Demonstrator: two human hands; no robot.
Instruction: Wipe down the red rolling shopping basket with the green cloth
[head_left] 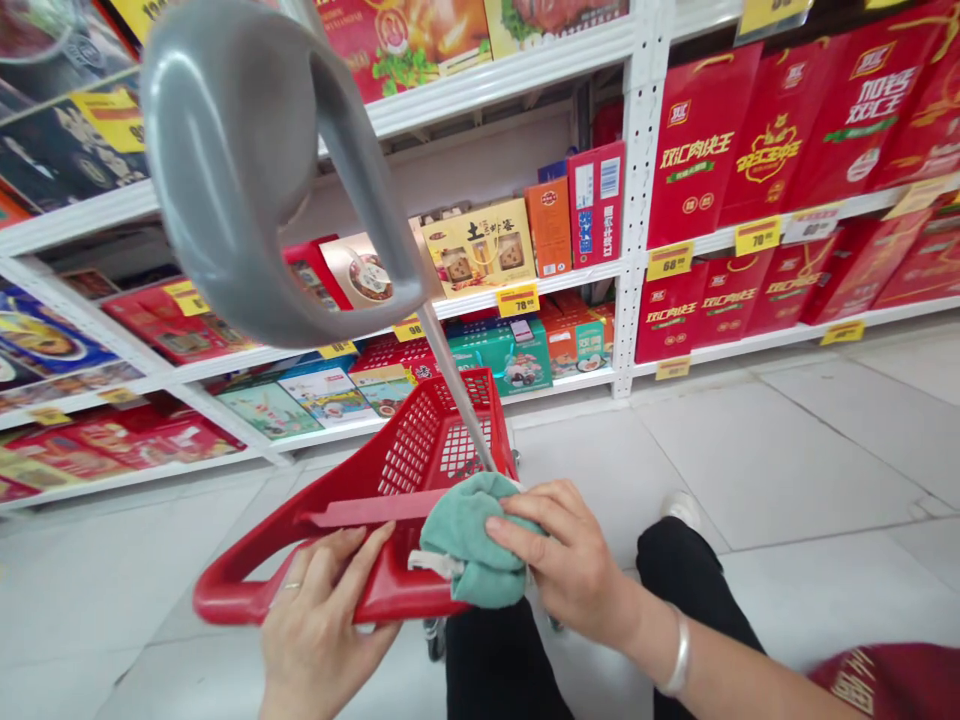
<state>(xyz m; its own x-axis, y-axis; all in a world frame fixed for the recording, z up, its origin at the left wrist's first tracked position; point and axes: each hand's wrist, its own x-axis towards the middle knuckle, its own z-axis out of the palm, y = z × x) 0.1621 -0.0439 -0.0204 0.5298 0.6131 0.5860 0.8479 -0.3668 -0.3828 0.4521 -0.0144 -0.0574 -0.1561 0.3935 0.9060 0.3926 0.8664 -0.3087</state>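
A red plastic shopping basket [409, 440] on wheels stands in front of my legs, its near end towards me. My left hand [322, 610] grips the basket's near rim, fingers laid over the top and thumb below. In my right hand [566, 550] is a folded green cloth [480, 540] with a white tag, pressed against the rim's right corner. A metal pole [450, 370] rises from behind the cloth to a large grey loop handle [232, 170], close to the camera.
White shelves [525, 60] with boxed goods and yellow price tags run across the front. Red gift bags [690, 150] fill the right-hand shelves. Grey floor tiles [750, 430] lie below. My shoe [681, 510] is right of the basket.
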